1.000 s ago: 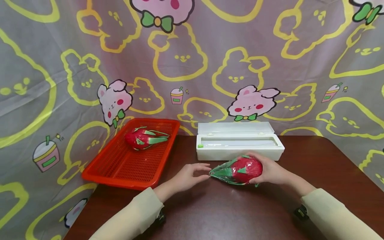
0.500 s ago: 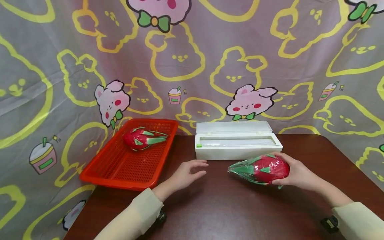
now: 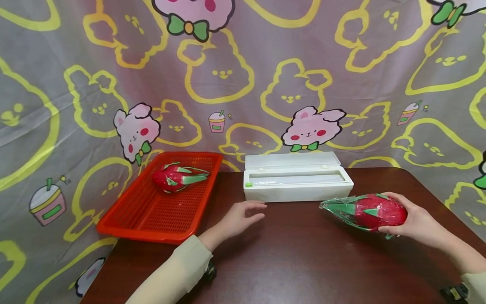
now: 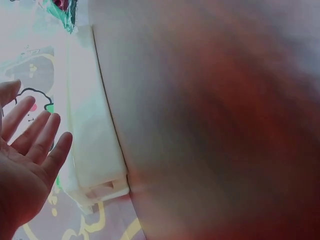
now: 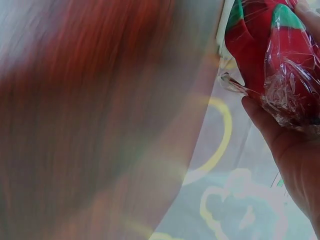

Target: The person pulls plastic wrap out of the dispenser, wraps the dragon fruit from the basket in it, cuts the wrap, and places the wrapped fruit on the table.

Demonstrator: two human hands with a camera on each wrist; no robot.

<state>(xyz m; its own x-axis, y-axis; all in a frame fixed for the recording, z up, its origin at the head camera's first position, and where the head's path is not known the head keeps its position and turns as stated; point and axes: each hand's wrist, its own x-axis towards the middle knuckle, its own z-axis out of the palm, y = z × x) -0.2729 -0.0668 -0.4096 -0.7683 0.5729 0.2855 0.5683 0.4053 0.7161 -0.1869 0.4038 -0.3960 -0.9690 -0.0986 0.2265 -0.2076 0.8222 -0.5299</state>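
My right hand (image 3: 419, 223) grips the rounded red end of a dragon fruit (image 3: 379, 211) wrapped in clear plastic film, its green tips pointing left. In the right wrist view, crinkled film (image 5: 287, 95) covers the fruit beside my thumb. My left hand (image 3: 241, 217) hovers over the middle of the table with nothing in it; in the left wrist view its fingers (image 4: 37, 135) are spread and relaxed. Behind the hands stands a white cling film dispenser (image 3: 298, 193), lid raised, with film visible inside. Another dragon fruit (image 3: 174, 178) lies in the red basket (image 3: 152, 234).
The dark brown table (image 3: 296, 261) reaches back to a curtain (image 3: 243, 55) printed with cartoon rabbits. The red basket takes up the table's left side, and the dispenser sits near the back edge.
My right hand has carried the wrapped dragon fruit rightward, away from the left hand and past the dispenser's right end. My left hand has stayed nearly in place. The head view has shifted slightly.
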